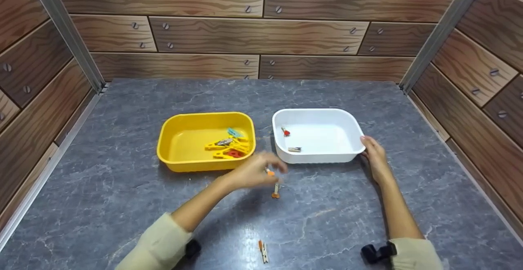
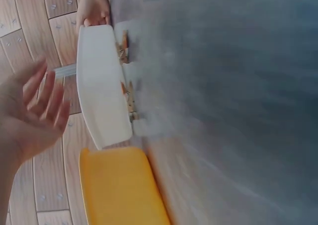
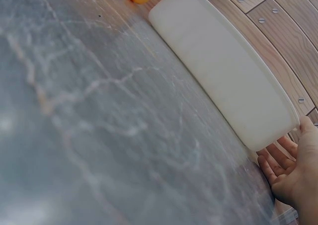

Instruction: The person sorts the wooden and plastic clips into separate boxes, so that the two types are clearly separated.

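My left hand [image 1: 259,171] is over the table between the two bins, its fingers spread and bent with nothing held, as the left wrist view also shows. Below it lie two wooden clothespins with orange ends; one clothespin [image 1: 276,190] shows past the fingers, and the other clothespin [image 1: 269,172] is partly covered by the hand. At the right end of the white bin [image 1: 318,158], my right hand [image 1: 375,157] grips the rim, thumb on top and fingers against the outer wall. Inside that bin are a red-ended clothespin [image 1: 285,132] and a small clothespin [image 1: 294,149].
A yellow bin [image 1: 175,166] stands left of the white one, with several yellow clips [image 1: 229,152], a light-blue clip [image 1: 234,132] and a red one inside. Another wooden clothespin [image 1: 263,251] lies near the front. Wood-patterned walls [image 1: 257,35] enclose the table's back and sides.
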The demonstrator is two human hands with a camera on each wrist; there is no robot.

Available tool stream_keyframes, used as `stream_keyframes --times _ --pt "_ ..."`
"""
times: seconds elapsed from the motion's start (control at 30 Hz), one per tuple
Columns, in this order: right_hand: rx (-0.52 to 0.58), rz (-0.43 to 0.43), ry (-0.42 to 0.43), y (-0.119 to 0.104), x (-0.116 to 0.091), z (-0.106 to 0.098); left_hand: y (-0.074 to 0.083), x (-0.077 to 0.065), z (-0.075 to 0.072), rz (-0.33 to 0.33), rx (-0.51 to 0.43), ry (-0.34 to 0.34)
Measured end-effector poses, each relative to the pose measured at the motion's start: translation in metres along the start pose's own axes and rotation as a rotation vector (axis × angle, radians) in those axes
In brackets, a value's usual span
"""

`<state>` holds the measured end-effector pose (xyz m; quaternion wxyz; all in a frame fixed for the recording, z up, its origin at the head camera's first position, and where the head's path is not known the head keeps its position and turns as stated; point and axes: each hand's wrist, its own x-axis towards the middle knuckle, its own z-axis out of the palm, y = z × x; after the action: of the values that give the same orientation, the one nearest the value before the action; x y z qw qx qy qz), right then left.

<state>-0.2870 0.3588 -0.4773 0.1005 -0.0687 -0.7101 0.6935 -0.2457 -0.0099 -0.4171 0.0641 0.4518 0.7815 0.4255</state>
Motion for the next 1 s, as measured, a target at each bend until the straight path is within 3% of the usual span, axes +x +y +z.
stream_keyframes --times 0.2,0.43,0.67,0.8,0.87,1.0 --pt "-0.001 -0.008 0.008 0.000 -0.001 0.001 0.006 -0.038 0.007 0.047 -0.100 -0.279" --pt "0.003 -0.011 0.010 0.001 -0.001 0.000 0.015 -0.059 0.018 0.104 -0.230 -0.513" --pt "-0.004 -0.007 -0.004 0.002 -0.001 0.000 0.016 -0.069 0.032 0.022 -0.333 -0.735" --pt "0.001 -0.018 -0.005 0.002 -0.002 0.000 0.013 -0.072 0.040 0.082 -0.218 -0.785" --pt "0.006 -0.024 -0.003 0.002 -0.002 0.000 0.012 -0.072 0.042 0.119 -0.166 -0.772" --pt "0.020 -0.029 -0.001 0.001 -0.001 0.000 0.011 -0.072 0.042 0.119 -0.163 -0.725"
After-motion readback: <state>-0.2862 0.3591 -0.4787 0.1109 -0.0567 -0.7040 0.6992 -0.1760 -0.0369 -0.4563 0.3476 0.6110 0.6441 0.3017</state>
